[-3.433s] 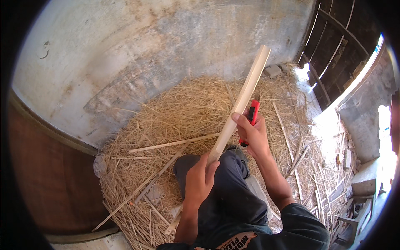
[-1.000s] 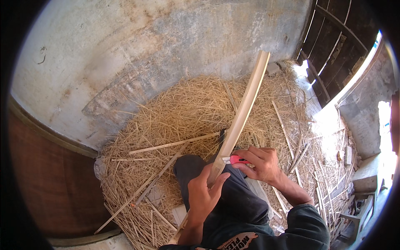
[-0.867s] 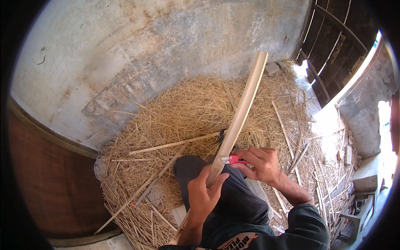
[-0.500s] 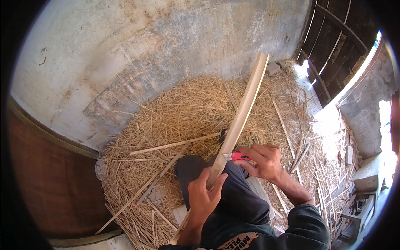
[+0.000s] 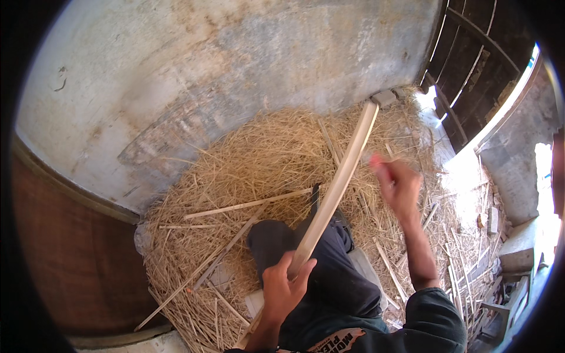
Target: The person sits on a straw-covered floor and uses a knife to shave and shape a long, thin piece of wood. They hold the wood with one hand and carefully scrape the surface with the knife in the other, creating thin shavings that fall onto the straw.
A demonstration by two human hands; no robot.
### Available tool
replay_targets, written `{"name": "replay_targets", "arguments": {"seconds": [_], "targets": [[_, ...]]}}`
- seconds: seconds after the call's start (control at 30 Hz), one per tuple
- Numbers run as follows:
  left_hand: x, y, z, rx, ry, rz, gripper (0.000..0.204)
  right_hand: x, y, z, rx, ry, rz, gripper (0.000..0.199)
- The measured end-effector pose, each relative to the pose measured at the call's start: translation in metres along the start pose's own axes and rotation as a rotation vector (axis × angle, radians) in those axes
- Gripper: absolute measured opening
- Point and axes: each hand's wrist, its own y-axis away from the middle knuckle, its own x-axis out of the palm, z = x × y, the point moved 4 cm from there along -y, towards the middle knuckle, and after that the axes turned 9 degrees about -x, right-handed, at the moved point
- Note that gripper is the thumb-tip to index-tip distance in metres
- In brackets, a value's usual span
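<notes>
The left hand (image 5: 285, 289) closes around the lower part of a long, pale split cane strip (image 5: 337, 187), fingers wrapped over it and thumb set against its side. The strip runs up and to the right from that grip, crosses above the person's dark trouser knee (image 5: 306, 259), and ends close to the base of the plastered wall (image 5: 235, 88), next to a small grey block (image 5: 384, 97).

The right hand (image 5: 398, 185) is lifted to the right of the strip, apart from it, and blurred. A red-handled tool (image 5: 378, 163) shows at the top of its fist, so the fingers are curled around that handle; what kind of blade it has cannot be told.

Beneath everything lies a thick heap of straw-coloured shavings (image 5: 253, 170), with several thin split sticks (image 5: 250, 205) scattered across it to the left of the knee. A dark slatted wooden door (image 5: 471, 65) stands at the upper right, with bright sunlit ground below it.
</notes>
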Motion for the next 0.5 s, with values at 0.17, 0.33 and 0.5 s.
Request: {"name": "replay_targets", "arguments": {"seconds": [0.17,0.33,0.5], "targets": [[-0.005,0.021,0.025,-0.116,-0.01,0.05,0.034,-0.028,-0.018,-0.082,0.341,0.089,0.026,0.035],[-0.009,0.003,0.016,-0.052,-0.065,-0.021,0.038,-0.01,0.02,-0.019,0.118,-0.169,0.229,0.026],[-0.007,-0.008,-0.007,0.009,-0.051,-0.034,0.036,0.006,0.048,0.062,-0.172,-0.372,0.398,0.025]]}}
